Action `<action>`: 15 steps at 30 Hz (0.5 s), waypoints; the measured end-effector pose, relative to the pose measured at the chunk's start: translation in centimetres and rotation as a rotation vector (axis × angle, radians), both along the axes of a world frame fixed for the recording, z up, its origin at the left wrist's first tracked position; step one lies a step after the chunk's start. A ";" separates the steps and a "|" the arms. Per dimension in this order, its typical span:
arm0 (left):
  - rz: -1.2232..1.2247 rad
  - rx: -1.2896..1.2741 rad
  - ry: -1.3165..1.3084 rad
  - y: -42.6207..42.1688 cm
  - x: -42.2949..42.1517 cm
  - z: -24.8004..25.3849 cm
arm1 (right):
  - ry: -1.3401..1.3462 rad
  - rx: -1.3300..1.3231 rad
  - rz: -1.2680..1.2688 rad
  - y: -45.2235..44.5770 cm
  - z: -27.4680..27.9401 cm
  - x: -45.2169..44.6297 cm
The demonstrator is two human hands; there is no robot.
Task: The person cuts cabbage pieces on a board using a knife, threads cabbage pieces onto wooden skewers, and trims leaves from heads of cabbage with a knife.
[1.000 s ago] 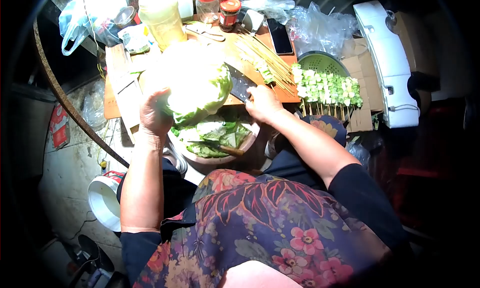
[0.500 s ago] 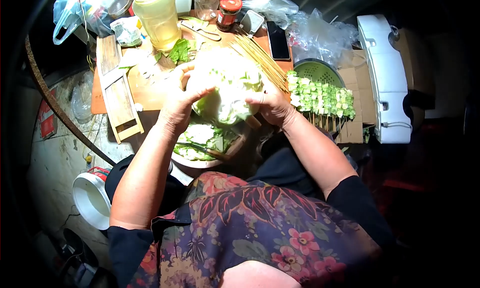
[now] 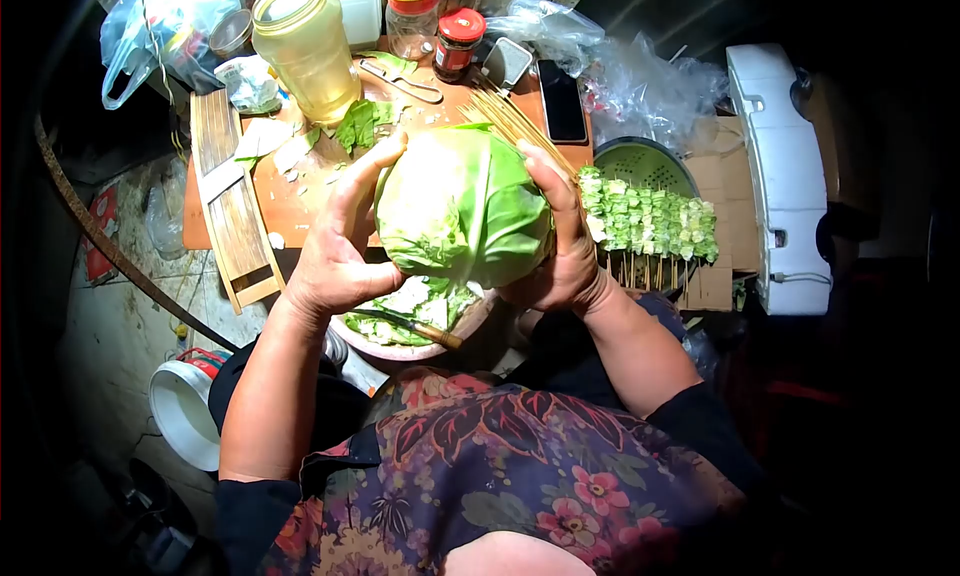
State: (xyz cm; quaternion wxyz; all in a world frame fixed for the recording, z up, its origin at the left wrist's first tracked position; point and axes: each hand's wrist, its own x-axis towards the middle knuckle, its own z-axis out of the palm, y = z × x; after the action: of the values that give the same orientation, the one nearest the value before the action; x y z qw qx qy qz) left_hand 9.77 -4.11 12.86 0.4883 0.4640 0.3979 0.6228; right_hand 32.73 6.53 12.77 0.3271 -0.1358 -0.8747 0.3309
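Note:
A large green cabbage (image 3: pixel 465 206) is held up between both palms, with a pale cut patch on its left side. My left hand (image 3: pixel 345 246) grips its left side, thumb underneath. On the right side, my right hand (image 3: pixel 565 241) wraps round it, fingers partly behind the leaves. Below the cabbage stands a bowl (image 3: pixel 400 352) of cut cabbage leaves (image 3: pixel 425 311). A knife with a wooden handle (image 3: pixel 437 335) lies across those leaves. Further right, several skewers of cabbage pieces (image 3: pixel 650 219) rest side by side on a green colander (image 3: pixel 655 156).
The orange table (image 3: pixel 310 201) bears a wooden slicer (image 3: pixel 235 191), a jar of yellowish liquid (image 3: pixel 310 66), a red-lidded jar (image 3: pixel 459 46), a peeler (image 3: pixel 400 80), bare bamboo skewers (image 3: pixel 515 116) and a phone (image 3: pixel 562 101). A white foam box (image 3: pixel 780 176) stands at right, a white bucket (image 3: pixel 185 416) lower left.
The cabbage has turned, so its green outer leaves now face up, and both hands have shifted their hold round it. The knife handle in the bowl is more exposed.

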 end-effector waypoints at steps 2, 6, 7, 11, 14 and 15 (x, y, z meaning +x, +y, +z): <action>0.020 0.061 0.019 -0.2 0.3 -0.1 | 0.035 0.043 -0.014 -0.2 0.7 -0.1; 0.124 0.175 0.348 -0.2 0.2 0.0 | 0.029 0.134 -0.035 -0.1 1.5 -0.1; 0.122 0.175 0.349 -0.2 0.4 0.0 | 0.042 0.132 -0.026 -0.1 1.5 -0.1; 0.196 0.157 0.470 -0.6 0.2 -0.2 | 0.016 0.115 -0.035 -0.3 0.3 0.0; 0.210 0.091 0.548 -0.7 0.1 -0.1 | 0.001 -0.067 -0.014 -0.5 -0.2 0.1; 0.218 0.056 0.544 -0.7 0.1 -0.2 | -0.029 -0.037 -0.004 -0.1 0.9 0.2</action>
State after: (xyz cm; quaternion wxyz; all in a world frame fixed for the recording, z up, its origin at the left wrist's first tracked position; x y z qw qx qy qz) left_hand 9.83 -4.84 12.68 0.2810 0.5817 0.5444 0.5351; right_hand 32.95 6.46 13.71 0.3126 -0.1484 -0.8728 0.3443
